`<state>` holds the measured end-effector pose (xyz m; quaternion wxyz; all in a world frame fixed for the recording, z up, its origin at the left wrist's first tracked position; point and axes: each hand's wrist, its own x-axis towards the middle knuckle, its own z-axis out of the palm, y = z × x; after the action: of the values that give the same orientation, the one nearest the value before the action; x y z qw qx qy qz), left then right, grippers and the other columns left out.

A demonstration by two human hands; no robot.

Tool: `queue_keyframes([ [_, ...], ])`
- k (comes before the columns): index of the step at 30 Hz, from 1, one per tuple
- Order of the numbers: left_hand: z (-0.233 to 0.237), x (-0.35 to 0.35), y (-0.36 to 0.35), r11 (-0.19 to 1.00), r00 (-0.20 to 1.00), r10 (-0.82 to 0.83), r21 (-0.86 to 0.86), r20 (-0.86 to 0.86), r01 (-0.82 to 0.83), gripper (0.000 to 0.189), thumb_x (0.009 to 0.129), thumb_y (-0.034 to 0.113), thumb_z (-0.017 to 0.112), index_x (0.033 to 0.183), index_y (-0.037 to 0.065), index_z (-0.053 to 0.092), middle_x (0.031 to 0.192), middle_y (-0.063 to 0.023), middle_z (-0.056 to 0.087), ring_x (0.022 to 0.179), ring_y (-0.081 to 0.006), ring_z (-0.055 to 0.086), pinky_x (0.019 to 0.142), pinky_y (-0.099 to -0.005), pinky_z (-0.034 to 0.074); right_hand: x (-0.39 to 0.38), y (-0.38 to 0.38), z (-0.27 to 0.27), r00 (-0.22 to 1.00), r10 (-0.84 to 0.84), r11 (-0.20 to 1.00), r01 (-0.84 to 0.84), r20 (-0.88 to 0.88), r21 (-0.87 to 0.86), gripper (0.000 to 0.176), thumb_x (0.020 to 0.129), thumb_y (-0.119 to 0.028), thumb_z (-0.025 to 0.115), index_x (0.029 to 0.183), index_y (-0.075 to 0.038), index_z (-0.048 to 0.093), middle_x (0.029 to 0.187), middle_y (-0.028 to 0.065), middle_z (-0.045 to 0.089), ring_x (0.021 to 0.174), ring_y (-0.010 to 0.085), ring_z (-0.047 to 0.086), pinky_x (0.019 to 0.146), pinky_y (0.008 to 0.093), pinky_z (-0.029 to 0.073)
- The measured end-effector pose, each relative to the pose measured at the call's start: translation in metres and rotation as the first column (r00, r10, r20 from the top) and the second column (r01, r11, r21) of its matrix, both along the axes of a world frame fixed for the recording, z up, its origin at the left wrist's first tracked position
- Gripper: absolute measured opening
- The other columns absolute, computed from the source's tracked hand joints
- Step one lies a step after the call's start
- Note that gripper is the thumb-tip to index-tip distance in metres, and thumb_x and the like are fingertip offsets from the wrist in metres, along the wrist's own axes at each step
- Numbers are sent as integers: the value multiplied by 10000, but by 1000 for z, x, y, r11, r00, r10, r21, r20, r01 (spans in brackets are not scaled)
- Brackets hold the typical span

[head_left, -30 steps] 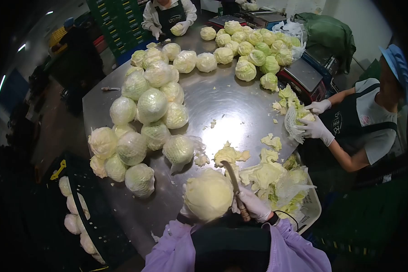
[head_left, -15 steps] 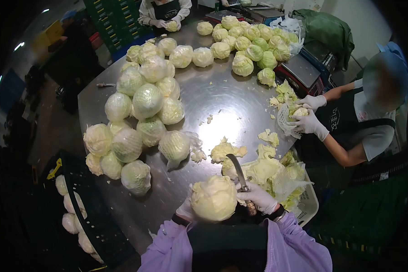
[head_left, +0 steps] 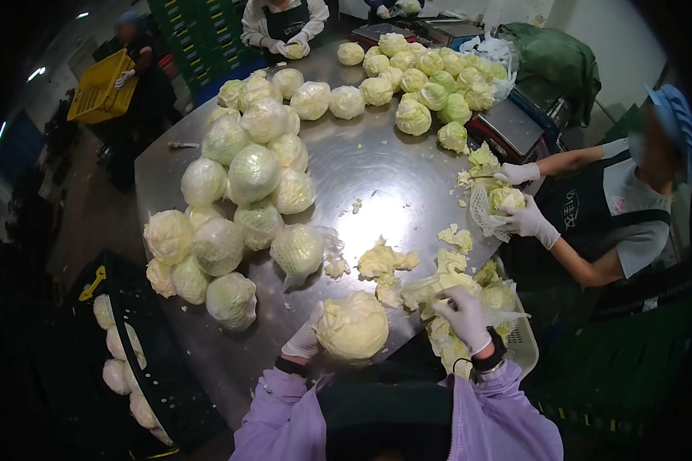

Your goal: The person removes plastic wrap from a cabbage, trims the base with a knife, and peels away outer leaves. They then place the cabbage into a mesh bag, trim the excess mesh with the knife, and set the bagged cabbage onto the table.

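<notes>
A peeled pale cabbage rests at the near edge of the steel table. My left hand, in a white glove, cups its left side. My right hand, also gloved, lies to the right on a heap of loose cabbage leaves, fingers curled over them. No knife shows in this hand now. Whether it grips any leaves is unclear.
Film-wrapped cabbages crowd the table's left side, and unwrapped ones are heaped at the far end by a scale. A gloved co-worker's hand on the right nets a cabbage. A white basket sits near right, a black crate near left.
My right hand held a knife beside the cabbage; it has moved right onto the leaf heap and the knife is out of sight. The cabbage stays in my left hand.
</notes>
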<state>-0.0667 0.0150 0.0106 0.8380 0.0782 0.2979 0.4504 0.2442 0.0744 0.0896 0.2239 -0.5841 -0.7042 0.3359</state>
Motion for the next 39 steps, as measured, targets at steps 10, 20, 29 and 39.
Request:
queue_keyframes([
  [10,21,5,11,984,973,-115,110,-202,139,581,973,483,427,1336,30,441,1275,-91,546,1165,-193,531,1034,-357,410,-61,-14,6,905,295,951,-308,-307,7,249,749,-116,763,953,-42,640,948,87,577,842,196,538,738,298,439],
  [20,7,-3,40,902,948,-245,311,-205,300,547,983,363,448,1376,-14,391,1350,-108,488,1219,-198,488,1067,-332,359,-52,-2,17,803,477,861,-508,-359,8,146,766,-64,730,827,-42,600,799,45,565,793,206,548,713,300,434],
  [29,0,3,48,994,989,100,22,105,-103,671,958,590,314,1432,116,344,1438,-116,399,1312,-284,399,1097,-470,315,-6,-4,29,671,335,615,-687,-662,-386,114,892,-124,653,879,-19,610,885,50,664,689,88,614,637,233,485],
  [39,-1,36,19,877,860,416,382,-298,-291,789,907,675,328,1440,94,292,1426,-176,388,1269,-332,450,1044,-506,398,-96,-7,25,960,124,970,-64,-251,236,396,745,-272,773,1010,-22,617,815,108,615,753,251,609,671,308,491],
])
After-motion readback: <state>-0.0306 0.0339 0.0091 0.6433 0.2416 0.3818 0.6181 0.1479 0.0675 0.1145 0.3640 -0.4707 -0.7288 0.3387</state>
